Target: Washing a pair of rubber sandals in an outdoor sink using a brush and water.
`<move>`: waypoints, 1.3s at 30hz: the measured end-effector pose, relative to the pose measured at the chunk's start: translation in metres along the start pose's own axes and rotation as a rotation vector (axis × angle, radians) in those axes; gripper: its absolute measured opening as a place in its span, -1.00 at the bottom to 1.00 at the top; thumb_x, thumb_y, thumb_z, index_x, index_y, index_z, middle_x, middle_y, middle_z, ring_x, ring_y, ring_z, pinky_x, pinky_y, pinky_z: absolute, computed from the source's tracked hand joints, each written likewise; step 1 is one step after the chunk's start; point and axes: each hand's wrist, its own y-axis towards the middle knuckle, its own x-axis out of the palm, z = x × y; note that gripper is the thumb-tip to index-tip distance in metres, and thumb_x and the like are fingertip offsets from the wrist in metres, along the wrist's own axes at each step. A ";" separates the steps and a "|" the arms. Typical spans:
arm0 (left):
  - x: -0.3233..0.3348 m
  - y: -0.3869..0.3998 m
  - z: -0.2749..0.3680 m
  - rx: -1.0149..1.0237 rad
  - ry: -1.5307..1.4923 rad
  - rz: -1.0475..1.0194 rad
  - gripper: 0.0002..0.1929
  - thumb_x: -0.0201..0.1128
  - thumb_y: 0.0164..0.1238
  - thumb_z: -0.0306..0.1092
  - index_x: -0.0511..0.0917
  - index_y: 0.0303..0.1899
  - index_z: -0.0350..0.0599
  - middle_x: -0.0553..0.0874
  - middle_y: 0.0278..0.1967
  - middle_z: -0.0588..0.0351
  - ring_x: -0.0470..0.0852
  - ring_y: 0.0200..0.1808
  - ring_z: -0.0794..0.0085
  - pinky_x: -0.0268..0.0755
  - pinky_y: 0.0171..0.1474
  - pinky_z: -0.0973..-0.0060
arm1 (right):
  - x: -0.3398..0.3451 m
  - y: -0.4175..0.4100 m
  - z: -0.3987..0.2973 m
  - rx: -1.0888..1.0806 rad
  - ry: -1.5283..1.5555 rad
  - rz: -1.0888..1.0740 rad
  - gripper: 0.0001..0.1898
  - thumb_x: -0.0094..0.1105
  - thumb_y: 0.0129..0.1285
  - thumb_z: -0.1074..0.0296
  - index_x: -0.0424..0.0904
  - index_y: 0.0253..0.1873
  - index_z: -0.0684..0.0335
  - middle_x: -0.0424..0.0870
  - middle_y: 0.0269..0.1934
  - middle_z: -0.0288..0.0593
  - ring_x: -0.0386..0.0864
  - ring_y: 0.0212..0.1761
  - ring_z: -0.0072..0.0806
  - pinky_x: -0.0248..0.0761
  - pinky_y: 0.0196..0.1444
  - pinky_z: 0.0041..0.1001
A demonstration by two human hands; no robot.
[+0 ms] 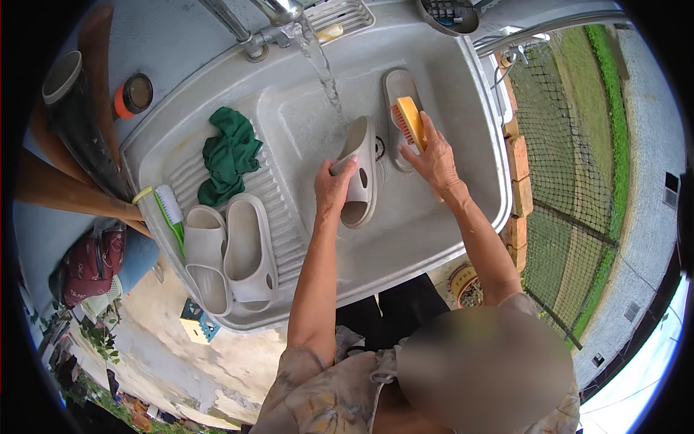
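Note:
My left hand (334, 184) grips a light grey slide sandal (360, 173) by its strap, tilted over the basin of a grey laundry sink (417, 217). My right hand (435, 154) holds a yellow scrubbing brush (413, 122) with reddish bristles. The brush is over another grey sandal (400, 87), which lies on the basin floor at the right; whether the bristles touch it is hard to tell. Water (320, 59) runs from the metal faucet (279, 10) into the basin. A second pair of slides (250, 249) rests on the ribbed washboard at the left.
A green cloth (230, 154) lies on the washboard. A green brush with white bristles (169, 206) lies by the sink's left edge. A soap bar (330, 33) sits in the ledge tray. A dark boot (87, 130) stands at the left, and a net fence (564, 163) is at the right.

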 end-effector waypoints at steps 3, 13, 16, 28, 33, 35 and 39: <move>0.016 -0.035 0.011 0.085 0.546 0.142 -0.40 0.45 0.08 0.14 0.57 -0.08 -0.25 0.56 0.00 -0.18 0.60 0.01 0.01 0.48 0.04 0.18 | 0.010 0.022 0.021 -0.141 -0.072 0.055 -0.02 0.43 0.13 0.19 -0.06 0.56 0.04 0.60 0.06 0.12 0.63 0.03 0.08 0.54 0.10 -0.11; 0.021 -0.052 -0.047 0.055 0.959 0.099 -0.36 0.46 0.07 0.14 0.61 -0.01 -0.27 0.33 0.30 -0.34 0.34 0.31 -0.19 0.41 0.22 -0.02 | 0.003 0.055 0.061 0.003 0.127 -0.096 -0.40 0.34 0.21 0.15 0.37 0.29 0.23 0.69 -0.09 -0.04 0.70 -0.18 -0.16 0.54 -0.07 -0.25; 0.013 -0.054 -0.041 0.014 0.984 0.106 -0.33 0.43 0.11 0.17 0.61 0.02 -0.28 0.29 0.34 -0.35 0.30 0.35 -0.21 0.39 0.23 -0.05 | -0.018 0.057 0.075 0.381 1.104 -0.327 -0.57 0.23 0.38 0.07 0.49 0.18 0.23 0.68 -0.03 -0.17 0.69 -0.21 -0.32 0.60 -0.16 -0.33; 0.027 -0.020 0.003 -0.101 -0.582 -0.126 -0.39 0.41 0.30 0.01 0.48 0.18 -0.27 0.57 0.18 -0.02 0.57 0.19 0.20 0.41 0.25 0.18 | 0.104 0.026 0.003 0.421 2.016 -0.380 -0.42 0.20 0.39 -0.07 0.41 0.33 0.20 0.61 0.14 0.00 0.60 0.15 -0.17 0.52 0.21 -0.12; 0.036 -0.005 0.000 -0.198 -0.789 -0.181 -0.47 0.45 0.28 -0.25 0.46 0.20 -0.23 0.63 0.09 0.05 0.61 0.14 0.30 0.46 0.24 0.23 | 0.105 0.029 0.035 0.675 1.540 -0.289 -0.29 0.13 0.42 -0.15 0.25 0.48 0.20 0.59 0.16 -0.02 0.61 0.10 -0.26 0.53 0.17 -0.26; 0.018 -0.007 -0.014 -0.166 -0.732 -0.109 -0.50 0.41 0.30 -0.30 0.45 0.21 -0.24 0.64 0.08 0.05 0.62 0.13 0.33 0.45 0.22 0.29 | 0.086 0.013 0.011 0.696 1.202 -0.260 -0.30 0.09 0.46 -0.14 0.23 0.51 0.16 0.60 0.13 -0.09 0.61 0.07 -0.30 0.53 0.13 -0.29; 0.014 -0.008 -0.036 0.044 -0.550 -0.024 -0.53 0.34 0.34 -0.42 0.42 0.23 -0.32 0.63 0.10 -0.03 0.62 0.12 0.34 0.44 0.22 0.38 | 0.041 -0.025 -0.004 0.286 0.520 -0.158 -0.40 -0.06 0.54 -0.11 0.24 0.54 0.01 0.61 -0.01 -0.24 0.59 -0.05 -0.38 0.51 0.04 -0.33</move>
